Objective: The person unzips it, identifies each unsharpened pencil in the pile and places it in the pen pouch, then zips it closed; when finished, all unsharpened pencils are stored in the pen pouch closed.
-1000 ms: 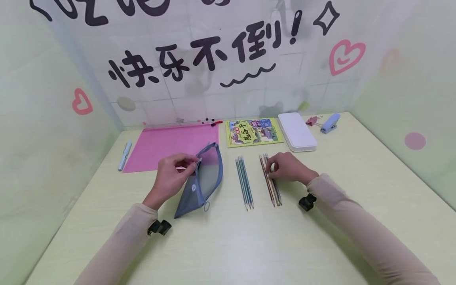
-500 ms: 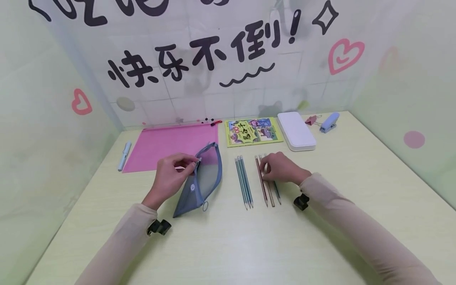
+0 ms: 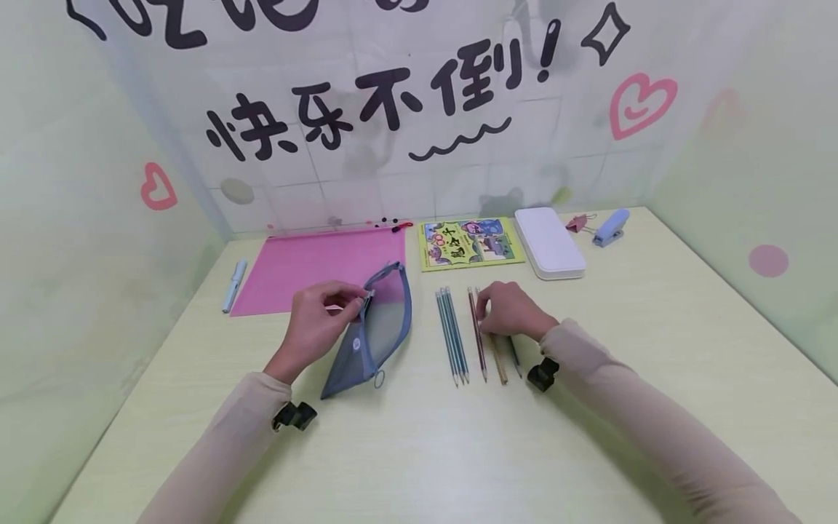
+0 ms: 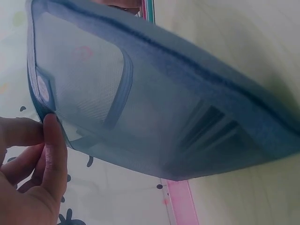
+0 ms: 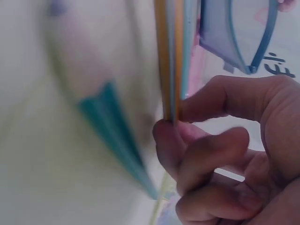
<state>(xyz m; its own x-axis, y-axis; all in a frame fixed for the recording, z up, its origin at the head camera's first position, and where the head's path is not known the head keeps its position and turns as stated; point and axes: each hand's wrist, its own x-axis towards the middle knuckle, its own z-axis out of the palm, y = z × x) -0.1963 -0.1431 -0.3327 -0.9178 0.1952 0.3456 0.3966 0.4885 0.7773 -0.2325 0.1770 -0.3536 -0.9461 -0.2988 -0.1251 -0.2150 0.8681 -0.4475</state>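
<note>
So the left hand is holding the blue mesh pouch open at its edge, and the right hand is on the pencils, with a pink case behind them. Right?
Almost. The case behind the pencils is white, not pink, as the head view shows. The left hand does hold the blue mesh pouch open, and the right hand is on the pencils.

Both arms are in long, snug sleeves in a pale beige-pink, kind of a thin stretchy knit that runs right down to the wrists. The left sleeve [image 3: 216, 444] and right sleeve [image 3: 655, 429] match, plain with no print or logo. Each wrist has a small black camera strapped underneath: left one [image 3: 294, 415], right one [image 3: 542, 374]. The left hand [image 3: 317, 320] and right hand [image 3: 511, 311] are bare, no rings or watch showing.
</note>
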